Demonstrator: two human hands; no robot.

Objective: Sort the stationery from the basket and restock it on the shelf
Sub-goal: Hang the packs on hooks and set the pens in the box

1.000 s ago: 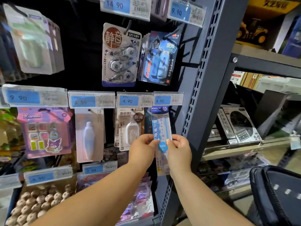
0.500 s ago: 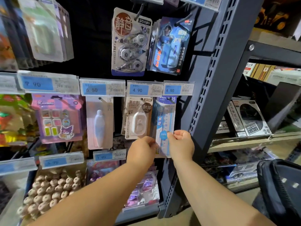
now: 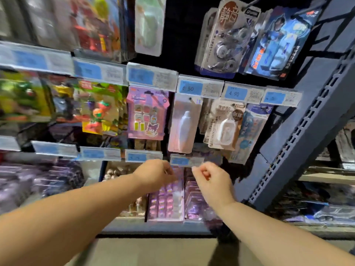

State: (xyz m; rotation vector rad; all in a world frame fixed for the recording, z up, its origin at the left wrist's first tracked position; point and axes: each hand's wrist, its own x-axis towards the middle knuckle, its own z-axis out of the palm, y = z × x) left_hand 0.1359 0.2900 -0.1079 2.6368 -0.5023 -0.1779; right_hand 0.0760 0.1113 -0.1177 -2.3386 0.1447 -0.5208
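The blue-and-white correction tape pack (image 3: 248, 129) hangs on the rightmost hook of the pegboard shelf, under a 4.90 price tag (image 3: 235, 93), partly behind a beige correction tape pack (image 3: 223, 127). My left hand (image 3: 156, 173) and my right hand (image 3: 211, 179) are in the air below and left of it, a short gap apart, in front of a lower price strip. On both hands the fingers are curled and nothing is between them. Neither touches the pack. The basket is out of view.
The grey slotted shelf upright (image 3: 307, 131) runs diagonally on the right. A white tube-shaped pack (image 3: 185, 123) and a purple sticker pack (image 3: 147, 114) hang to the left. Purple boxed goods (image 3: 167, 198) fill the bottom shelf under my hands. The left side is blurred.
Both hands have let go of the blue pack and dropped down and left of it. The pack now hangs on its hook. The view has swung left and the black basket has left the frame.
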